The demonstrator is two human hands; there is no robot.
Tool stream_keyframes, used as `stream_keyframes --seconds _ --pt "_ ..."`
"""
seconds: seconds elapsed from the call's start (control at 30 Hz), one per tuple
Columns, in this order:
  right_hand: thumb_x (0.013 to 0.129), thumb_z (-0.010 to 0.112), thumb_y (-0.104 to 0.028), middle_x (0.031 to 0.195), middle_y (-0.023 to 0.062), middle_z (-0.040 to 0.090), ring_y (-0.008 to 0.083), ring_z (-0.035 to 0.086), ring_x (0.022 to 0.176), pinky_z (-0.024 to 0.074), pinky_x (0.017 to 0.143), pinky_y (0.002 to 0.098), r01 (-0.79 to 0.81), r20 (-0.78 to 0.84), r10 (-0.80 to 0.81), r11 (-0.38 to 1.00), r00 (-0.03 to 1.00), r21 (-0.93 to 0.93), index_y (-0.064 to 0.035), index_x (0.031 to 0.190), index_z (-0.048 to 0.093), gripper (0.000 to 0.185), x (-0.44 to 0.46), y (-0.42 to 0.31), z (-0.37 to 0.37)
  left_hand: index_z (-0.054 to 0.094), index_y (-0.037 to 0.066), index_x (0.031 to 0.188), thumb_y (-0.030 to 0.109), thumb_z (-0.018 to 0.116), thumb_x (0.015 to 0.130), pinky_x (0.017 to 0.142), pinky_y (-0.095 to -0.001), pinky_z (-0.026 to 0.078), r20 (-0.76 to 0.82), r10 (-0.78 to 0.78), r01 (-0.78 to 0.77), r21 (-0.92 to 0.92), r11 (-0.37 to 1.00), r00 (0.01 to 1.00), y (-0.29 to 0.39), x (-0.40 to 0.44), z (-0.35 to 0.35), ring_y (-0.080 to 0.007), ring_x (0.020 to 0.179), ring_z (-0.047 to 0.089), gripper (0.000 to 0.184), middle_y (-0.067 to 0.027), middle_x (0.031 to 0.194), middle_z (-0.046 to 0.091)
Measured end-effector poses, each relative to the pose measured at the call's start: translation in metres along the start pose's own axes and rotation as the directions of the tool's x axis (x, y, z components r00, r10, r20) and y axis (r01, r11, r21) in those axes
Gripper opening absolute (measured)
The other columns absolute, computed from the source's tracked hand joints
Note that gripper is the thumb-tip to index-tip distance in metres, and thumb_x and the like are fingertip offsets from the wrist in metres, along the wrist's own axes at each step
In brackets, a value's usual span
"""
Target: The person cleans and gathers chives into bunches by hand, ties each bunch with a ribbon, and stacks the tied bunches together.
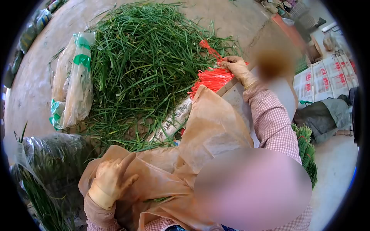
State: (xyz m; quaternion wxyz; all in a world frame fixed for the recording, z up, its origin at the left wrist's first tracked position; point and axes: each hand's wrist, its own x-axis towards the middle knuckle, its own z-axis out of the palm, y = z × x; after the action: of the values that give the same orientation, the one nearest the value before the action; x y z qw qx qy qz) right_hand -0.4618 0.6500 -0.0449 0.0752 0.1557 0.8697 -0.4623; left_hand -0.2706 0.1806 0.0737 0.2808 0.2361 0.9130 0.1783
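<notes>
My right hand (238, 70), in a pale stained glove, pinches a strand of red plastic tie (210, 49) that rises out of a thick bundle of red ties (210, 80). That bundle sits at the edge of a board beside my knees. Over the brown apron (216, 123) on my lap, my left hand (111, 175) is gloved too, with its fingers apart and nothing in them. In front of me lies a big loose heap of long green leafy stalks (142, 57). A white printed sack (173, 121) lies partly under the heap.
Clear plastic bags with green bands (73, 81) lie left of the heap. Plastic-wrapped greens (52, 161) stand at lower left. On the right are a tied green bundle (306, 154), white packages with red print (327, 79) and a dark sheet (322, 117). Blurred patches hide parts of the view.
</notes>
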Motion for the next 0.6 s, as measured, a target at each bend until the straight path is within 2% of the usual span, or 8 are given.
stream_keyframes --seconds 0.03,0.1,0.2,0.33,0.43,0.5,0.53,0.6 --pt "0.085 0.067 -0.014 0.083 0.0045 0.069 0.0103 0.060 0.074 0.0462 0.068 0.0235 0.028 -0.087 -0.018 0.993 0.996 0.115 0.0004 0.096 0.068 0.019 -0.003 0.000 -0.001 0.051 0.005 0.125 0.020 0.070 0.074 0.081 -0.0432 0.046 -0.008 -0.001 0.001 0.006 1.000 1.000 -0.001 0.000 0.003 -0.0361 0.092 0.059 0.056 -0.0176 0.100 0.064" --pt "0.085 0.067 -0.019 0.083 0.0060 0.069 0.0115 0.060 0.074 0.0465 0.068 0.0258 0.085 -0.115 -0.074 0.992 0.991 0.096 -0.0014 0.096 0.069 0.021 -0.003 0.008 -0.003 0.051 0.004 0.125 0.026 0.068 0.078 0.072 -0.0442 0.046 -0.115 0.107 -0.105 0.021 0.994 0.988 -0.007 -0.001 0.011 -0.0356 0.079 0.059 0.055 -0.0164 0.083 0.061" --pt "0.084 0.065 -0.029 0.081 0.0096 0.069 0.0177 0.062 0.074 0.0478 0.071 0.0322 0.188 -0.236 -0.227 0.966 0.945 -0.175 -0.0055 0.097 0.070 0.027 -0.007 0.014 -0.004 0.050 0.005 0.126 0.026 0.068 0.078 0.072 -0.0444 0.046 -0.134 0.090 -0.092 -0.006 0.996 0.987 -0.007 -0.007 0.013 -0.0360 0.078 0.059 0.056 -0.0165 0.080 0.062" --pt "0.084 0.065 -0.028 0.077 0.0097 0.068 0.0193 0.061 0.072 0.0475 0.070 0.0337 0.252 -0.320 -0.430 0.845 0.844 -0.472 -0.0048 0.094 0.069 0.025 -0.023 0.000 -0.005 0.050 0.005 0.126 0.025 0.069 0.077 0.072 -0.0445 0.046 -0.156 0.094 -0.092 0.024 0.995 0.983 -0.003 -0.014 0.013 -0.0363 0.077 0.059 0.056 -0.0170 0.080 0.062" --pt "0.087 0.063 -0.028 0.074 0.0077 0.066 0.0173 0.060 0.065 0.0467 0.062 0.0324 0.242 -0.321 -0.358 0.906 0.877 -0.349 -0.0029 0.088 0.067 0.025 -0.048 -0.019 -0.012 0.050 0.005 0.126 0.025 0.069 0.077 0.073 -0.0448 0.047 -0.150 0.068 -0.068 0.006 0.998 0.986 -0.004 -0.017 0.016 -0.0369 0.080 0.059 0.056 -0.0177 0.082 0.063" --pt "0.089 0.061 -0.028 0.070 0.0045 0.063 0.0133 0.057 0.059 0.0436 0.054 0.0277 0.390 -0.316 -0.311 0.892 0.896 0.228 -0.0033 0.083 0.065 0.026 -0.075 -0.038 -0.018 0.051 0.006 0.126 0.019 0.072 0.074 0.080 -0.0409 0.049 -0.127 0.011 -0.013 -0.015 1.000 0.992 -0.008 -0.018 0.018 -0.0343 0.093 0.061 0.058 -0.0168 0.103 0.064" --pt "0.089 0.061 -0.028 0.070 0.0045 0.063 0.0133 0.057 0.059 0.0436 0.054 0.0277 0.389 -0.312 -0.312 0.893 0.897 0.226 -0.0033 0.083 0.065 0.026 -0.098 -0.056 -0.025 0.051 0.006 0.126 0.019 0.072 0.074 0.080 -0.0409 0.049 -0.128 0.009 -0.011 -0.020 1.000 0.992 -0.009 -0.019 0.019 -0.0343 0.093 0.061 0.058 -0.0168 0.103 0.064" --pt "0.091 0.058 -0.028 0.069 0.0019 0.059 0.0111 0.053 0.057 0.0413 0.052 0.0244 0.596 -0.545 -0.377 0.743 0.749 0.304 -0.0053 0.083 0.064 0.025 -0.159 -0.105 -0.045 0.052 0.006 0.125 0.021 0.071 0.074 0.080 -0.0418 0.049 -0.180 0.055 -0.062 -0.032 0.998 0.982 -0.011 -0.019 0.020 -0.0339 0.094 0.061 0.057 -0.0172 0.104 0.064"
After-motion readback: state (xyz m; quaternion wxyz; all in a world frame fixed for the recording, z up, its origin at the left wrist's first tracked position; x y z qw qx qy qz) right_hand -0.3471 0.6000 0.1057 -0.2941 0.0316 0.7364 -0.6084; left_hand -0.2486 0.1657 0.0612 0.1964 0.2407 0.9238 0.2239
